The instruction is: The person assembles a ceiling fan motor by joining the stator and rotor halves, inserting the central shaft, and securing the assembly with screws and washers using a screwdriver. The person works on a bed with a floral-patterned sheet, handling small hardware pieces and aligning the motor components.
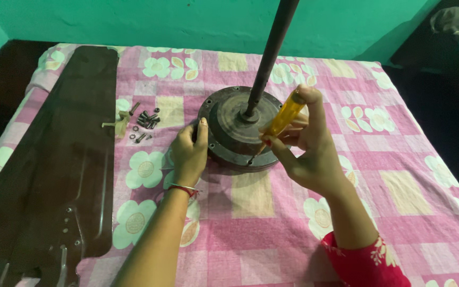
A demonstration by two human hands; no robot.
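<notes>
A bed (410,175) fills the room in front of the green wall (134,21), spread with a pink checked sheet printed with pale flowers. Along its left side lie dark brown fan blades (59,159), long and flat, running from far to near, with small screw holes at the near end. In the middle of the bed sits a round, dark fan motor (229,138), lying flat, with a dark rod (269,53) rising from its hub and leaning off past the top of view. Far right, some crumpled cloth (458,26) lies in the shadow beside the bed.

The left hand (189,151) is pressed against the motor's left rim, fingers curled around its edge, a red thread at the wrist. The right hand (306,151) is clamped on a screwdriver (282,119) with a yellow handle, thumb up at its top; the tool slants down and left, its tip touching the near rim of the motor.

Between blades and motor, a small heap of dark screws and nuts (145,123) rests on the sheet, next to a small pale piece (118,125).
</notes>
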